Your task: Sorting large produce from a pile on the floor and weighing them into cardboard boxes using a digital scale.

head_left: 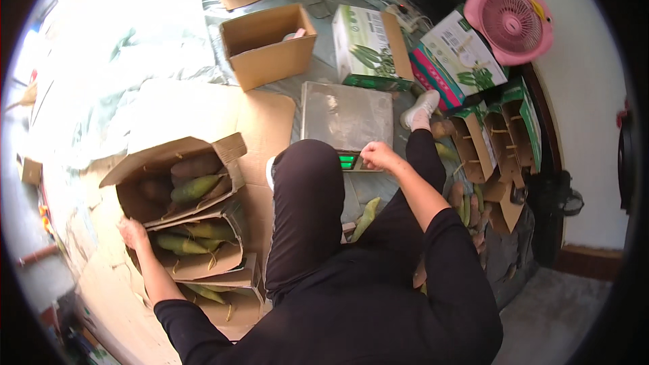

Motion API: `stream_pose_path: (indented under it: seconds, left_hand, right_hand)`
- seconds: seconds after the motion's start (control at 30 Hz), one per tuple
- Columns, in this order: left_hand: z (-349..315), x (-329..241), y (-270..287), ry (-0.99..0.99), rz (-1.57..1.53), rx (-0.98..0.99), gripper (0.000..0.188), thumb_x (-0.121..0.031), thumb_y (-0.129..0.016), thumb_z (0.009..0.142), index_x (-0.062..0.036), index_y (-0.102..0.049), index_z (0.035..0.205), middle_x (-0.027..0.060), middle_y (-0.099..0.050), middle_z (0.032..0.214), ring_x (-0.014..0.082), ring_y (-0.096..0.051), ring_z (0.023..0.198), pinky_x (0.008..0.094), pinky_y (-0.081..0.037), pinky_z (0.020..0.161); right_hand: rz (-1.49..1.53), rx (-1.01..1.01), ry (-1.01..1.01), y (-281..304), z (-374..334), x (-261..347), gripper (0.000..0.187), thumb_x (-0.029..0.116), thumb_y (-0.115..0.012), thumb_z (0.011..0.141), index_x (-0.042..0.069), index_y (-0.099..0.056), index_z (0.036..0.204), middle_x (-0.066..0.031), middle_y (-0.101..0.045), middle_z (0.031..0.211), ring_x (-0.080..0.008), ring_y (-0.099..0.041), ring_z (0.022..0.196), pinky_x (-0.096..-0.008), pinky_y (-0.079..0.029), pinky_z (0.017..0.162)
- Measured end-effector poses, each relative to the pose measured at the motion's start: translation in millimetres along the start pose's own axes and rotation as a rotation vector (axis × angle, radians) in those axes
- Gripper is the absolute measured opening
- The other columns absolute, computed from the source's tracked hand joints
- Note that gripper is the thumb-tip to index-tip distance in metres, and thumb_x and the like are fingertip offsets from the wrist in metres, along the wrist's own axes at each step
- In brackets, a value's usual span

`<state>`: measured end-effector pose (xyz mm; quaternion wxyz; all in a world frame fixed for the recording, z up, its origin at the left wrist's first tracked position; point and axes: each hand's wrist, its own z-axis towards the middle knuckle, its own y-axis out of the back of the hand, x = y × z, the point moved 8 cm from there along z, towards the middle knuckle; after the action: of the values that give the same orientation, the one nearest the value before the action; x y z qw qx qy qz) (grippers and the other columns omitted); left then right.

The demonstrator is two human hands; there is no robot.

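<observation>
head view: the biggest thing by my hands is the open cardboard box (154, 157) on my left. i judge it stiff along the folds, floppy at the flaps and weighty with what lies in it, so i would hold it low at opposite corners. next comes the scale (345, 115) in front of me, likely heavy, its flat metal top perhaps slick; its side edges should give the best hold. the green vegetable (195, 190) inside the box looks firm but probably bruises, so i would cup its middle. my left grip (133, 233) is at the box's near left corner; my right grip (378, 156), fingers bent, is by the scale's lit display (347, 161). how tightly either is closed i cannot tell.
</observation>
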<state>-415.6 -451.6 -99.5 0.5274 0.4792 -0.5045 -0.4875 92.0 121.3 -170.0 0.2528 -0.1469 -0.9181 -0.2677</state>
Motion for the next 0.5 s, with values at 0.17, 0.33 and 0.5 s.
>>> stream_pose_path:
  seconds: [0.17,0.33,0.5]
  left_hand:
    - [-11,-7,-3,-0.09,0.064,-0.042,0.045,-0.03,-0.053,0.086,-0.0018,-0.047,0.121,0.0214,-0.052,0.113,0.0362,-0.05,0.104,0.045,-0.042,0.088]
    - [-30,-18,-16,-0.019,0.046,0.019,0.054,-0.037,-0.049,0.088,-0.009,-0.038,0.133,0.0178,-0.044,0.128,0.0342,-0.042,0.118,0.0442,-0.032,0.099]
    - [-56,-54,-19,-0.05,0.128,0.063,0.056,-0.048,-0.047,0.086,-0.0134,-0.045,0.129,0.0112,-0.045,0.131,0.0395,-0.034,0.124,0.0471,-0.028,0.103]
  right_hand:
    - [0.089,0.014,-0.01,-24,-13,-47,0.012,0.017,-0.057,0.076,0.008,-0.063,0.079,-0.0038,-0.063,0.068,-0.0121,-0.058,0.053,-0.0282,-0.045,0.044]
    - [0.163,0.091,0.067,-44,-18,-44,0.015,0.02,-0.058,0.079,0.006,-0.062,0.082,-0.0033,-0.062,0.071,-0.0113,-0.057,0.056,-0.0266,-0.045,0.046]
    - [0.242,0.057,0.142,-26,-31,-32,0.015,0.018,-0.057,0.08,0.004,-0.06,0.085,-0.0041,-0.062,0.072,-0.0112,-0.057,0.058,-0.0256,-0.044,0.047]
